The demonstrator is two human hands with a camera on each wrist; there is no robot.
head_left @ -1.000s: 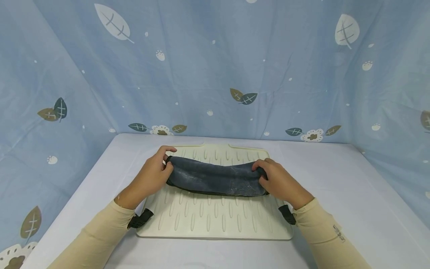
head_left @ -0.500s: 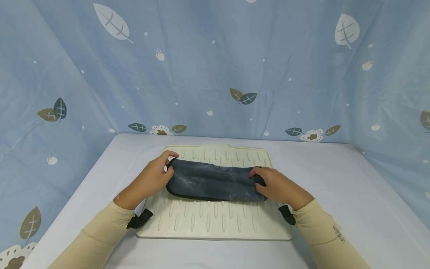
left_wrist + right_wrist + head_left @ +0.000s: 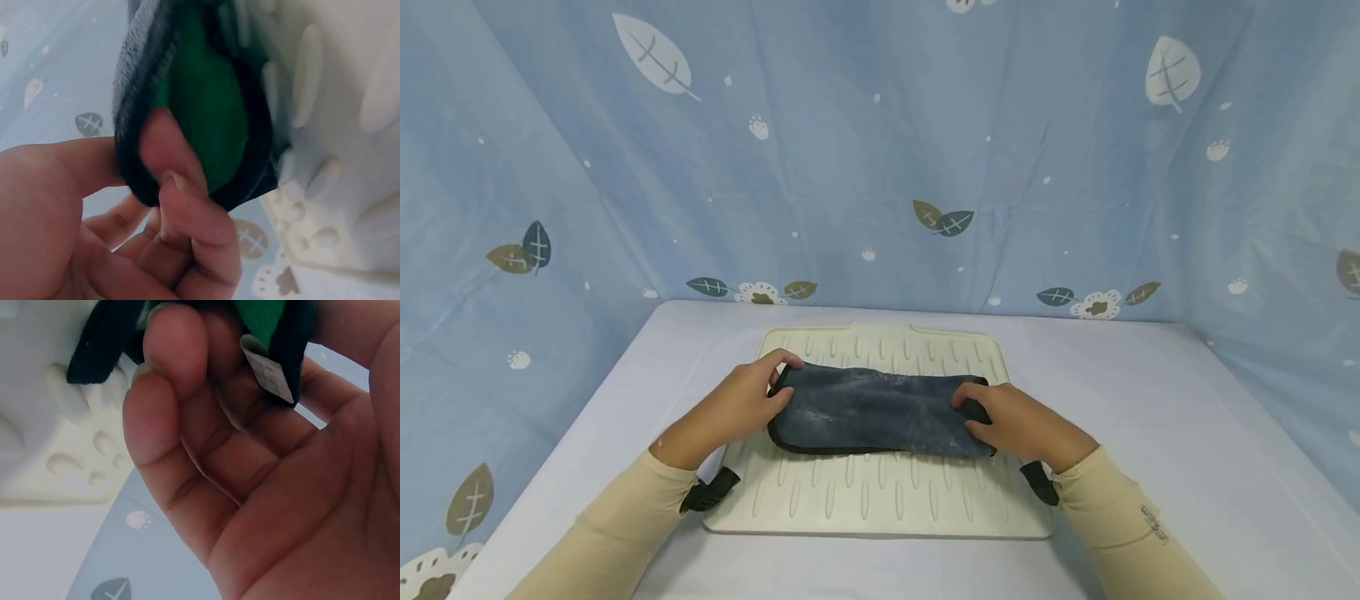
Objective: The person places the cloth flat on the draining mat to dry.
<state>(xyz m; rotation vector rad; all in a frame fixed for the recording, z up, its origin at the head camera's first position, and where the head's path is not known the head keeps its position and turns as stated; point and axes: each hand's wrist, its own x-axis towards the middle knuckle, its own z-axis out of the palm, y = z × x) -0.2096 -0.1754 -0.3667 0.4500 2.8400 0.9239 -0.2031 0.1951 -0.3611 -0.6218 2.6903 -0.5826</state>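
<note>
1. Head view, and here's the room: blue fabric (image 3: 865, 150) rising at the back and along both sides, printed with leaves, pawprints and flowers.
2. Below it, a white tabletop (image 3: 1112, 375), and on that a cream board (image 3: 880, 508), patterned with slim raised ovals.
3. Right across the board's middle stretches the dark blue-grey cloth (image 3: 865, 412), black-edged; whether its underside touches the ovals, I can't tell.
4. Left hand (image 3: 745, 400) pinches one end, a narrow hold on the rim, green lining (image 3: 212, 106) showing inside.
5. Right hand (image 3: 1018, 425) grips the other end, just as narrow, a pale label (image 3: 269, 372) beside its fingers.
6. Beige sleeves (image 3: 617, 517) on both arms, dark straps (image 3: 711, 490) by the wrists.
</note>
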